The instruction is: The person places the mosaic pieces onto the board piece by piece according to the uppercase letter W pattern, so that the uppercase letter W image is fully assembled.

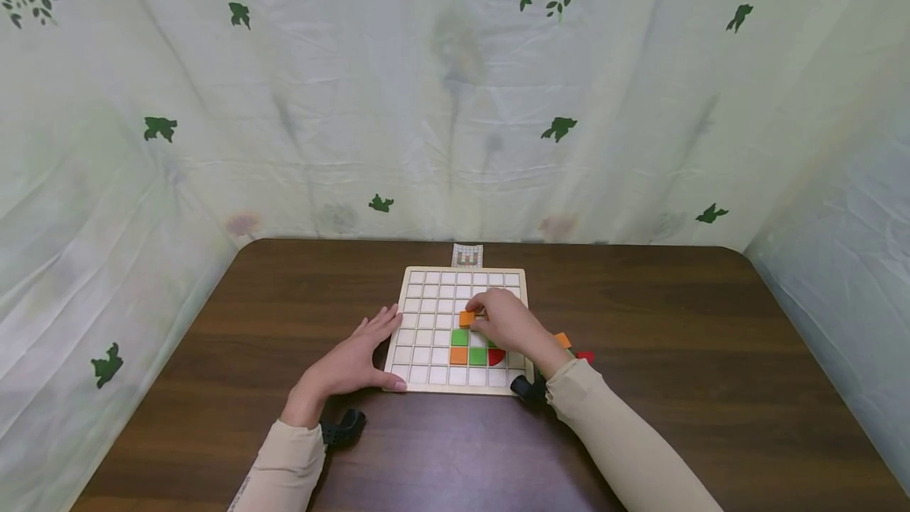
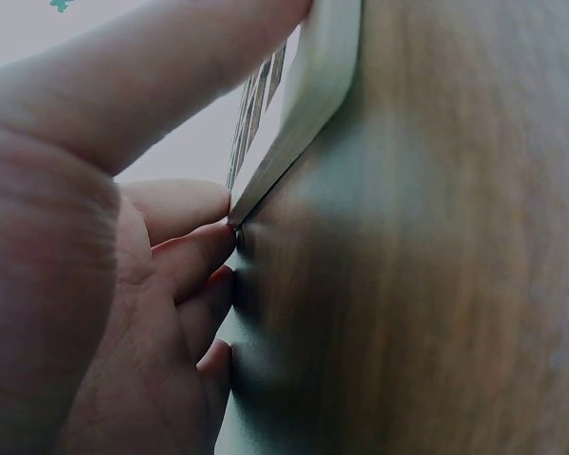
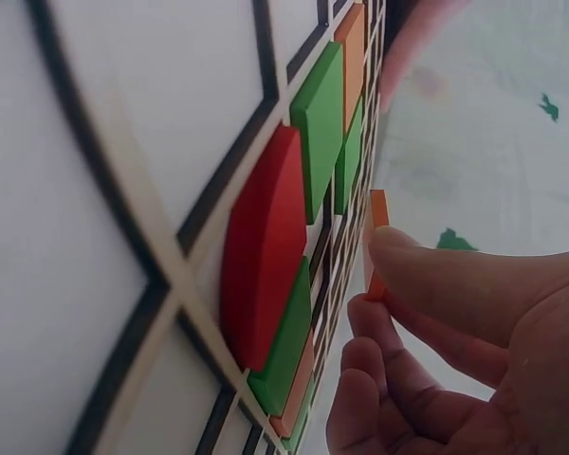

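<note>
A white grid board point(image 1: 426, 336) with a pale wooden frame lies on the table. My left hand point(image 1: 353, 359) steadies its left side, fingers extended along the edge and thumb at the near corner. In the left wrist view, fingertips touch the board's rim point(image 2: 289, 142). My right hand point(image 1: 510, 322) pinches an orange square tile point(image 1: 466, 318) between thumb and finger over the board's middle. Nearer on the board sit a green tile point(image 1: 460, 337), an orange tile point(image 1: 458, 355), another green tile point(image 1: 478, 356) and a red curved-edge tile point(image 1: 496, 356). The right hand partly covers further tiles.
Loose pieces lie right of the board, partly behind the right forearm, among them an orange piece point(image 1: 562, 340) and a red piece point(image 1: 585, 356). A small printed card point(image 1: 467, 256) lies beyond the board's far edge. A patterned curtain point(image 1: 455, 101) hangs behind the brown table point(image 1: 675, 338).
</note>
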The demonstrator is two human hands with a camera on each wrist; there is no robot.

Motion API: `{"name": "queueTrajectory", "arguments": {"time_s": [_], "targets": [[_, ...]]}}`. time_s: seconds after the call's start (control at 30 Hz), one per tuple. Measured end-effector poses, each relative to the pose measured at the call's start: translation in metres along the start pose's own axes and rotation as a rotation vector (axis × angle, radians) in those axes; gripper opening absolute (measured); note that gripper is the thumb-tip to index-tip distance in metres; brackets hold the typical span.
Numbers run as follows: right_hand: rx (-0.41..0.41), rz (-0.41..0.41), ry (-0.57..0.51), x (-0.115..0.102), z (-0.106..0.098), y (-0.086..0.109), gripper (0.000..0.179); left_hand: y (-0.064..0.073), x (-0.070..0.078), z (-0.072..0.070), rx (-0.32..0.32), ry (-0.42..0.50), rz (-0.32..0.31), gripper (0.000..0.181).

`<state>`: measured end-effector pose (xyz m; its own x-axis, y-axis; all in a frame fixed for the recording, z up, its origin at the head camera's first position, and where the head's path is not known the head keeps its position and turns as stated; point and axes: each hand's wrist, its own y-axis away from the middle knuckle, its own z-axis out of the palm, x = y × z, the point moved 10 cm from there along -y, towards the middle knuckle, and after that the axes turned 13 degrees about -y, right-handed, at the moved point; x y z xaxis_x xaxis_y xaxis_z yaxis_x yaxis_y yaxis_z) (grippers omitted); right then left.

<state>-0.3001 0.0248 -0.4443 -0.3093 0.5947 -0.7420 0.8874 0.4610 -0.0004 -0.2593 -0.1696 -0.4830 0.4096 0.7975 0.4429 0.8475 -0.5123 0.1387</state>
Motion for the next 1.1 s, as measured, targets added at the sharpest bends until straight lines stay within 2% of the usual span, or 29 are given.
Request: {"name": "queueTrajectory", "arguments": {"time_s": [0.7,1.1], "targets": [[-0.032,0.005,0.052,0.0,0.011,-0.01,0.024,-0.001,0.0,0.001,-0.002,-0.009,-0.002,0.119],[-0.022,0.015,0.023,0.001,0.009,-0.01,0.026,0.0,0.003,-0.002,0.002,0.001,0.0,0.118]]}}
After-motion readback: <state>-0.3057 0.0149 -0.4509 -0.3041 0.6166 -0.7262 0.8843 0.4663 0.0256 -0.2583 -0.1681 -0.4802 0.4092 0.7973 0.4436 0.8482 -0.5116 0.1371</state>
